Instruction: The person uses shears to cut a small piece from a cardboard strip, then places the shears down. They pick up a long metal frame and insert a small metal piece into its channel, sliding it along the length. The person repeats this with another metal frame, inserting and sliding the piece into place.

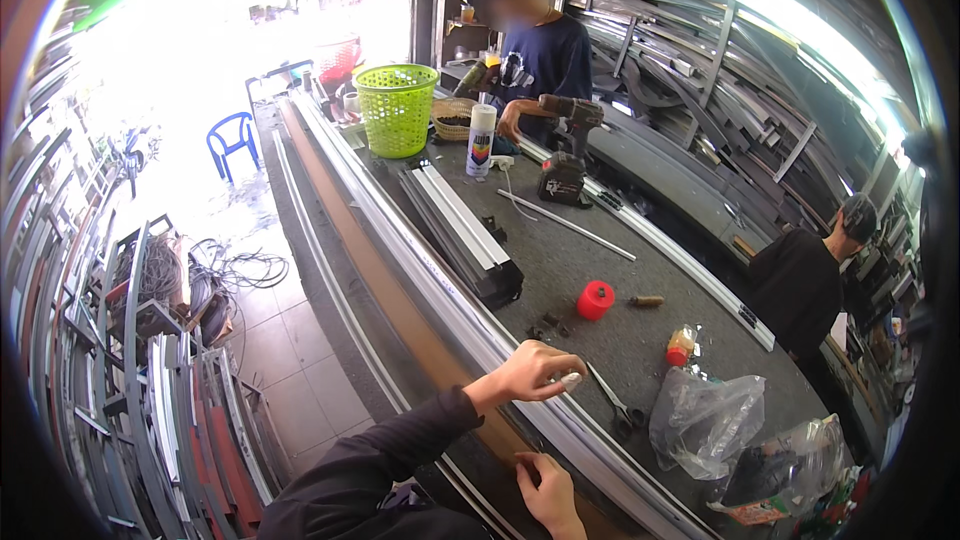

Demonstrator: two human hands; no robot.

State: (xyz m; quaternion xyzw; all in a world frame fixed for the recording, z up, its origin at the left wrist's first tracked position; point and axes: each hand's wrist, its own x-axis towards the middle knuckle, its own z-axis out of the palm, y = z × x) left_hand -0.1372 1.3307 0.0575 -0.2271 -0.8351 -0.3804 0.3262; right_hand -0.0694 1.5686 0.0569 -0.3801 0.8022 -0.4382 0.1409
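Note:
My left hand [527, 372], in a dark sleeve, is raised over the long white and silver metal profiles [455, 312]. Its fingers are pinched around a small whitish piece [571, 380], too small to name. Lower down, my right hand [551, 496] rests with bent, parted fingers at the long brown profile [400, 323]; nothing shows in its grasp. Scissors [622, 413] lie on the bench just right of my left hand. Beyond them are a red round container [595, 300] and a short wooden handle [647, 301].
A cordless drill [567, 145], spray can [481, 142] and green basket [396, 112] stand farther along the bench. Plastic bags [708, 418] and a small red-capped bottle [682, 345] lie at right. One co-worker [545, 60] stands across the bench; another person [800, 275] is at right.

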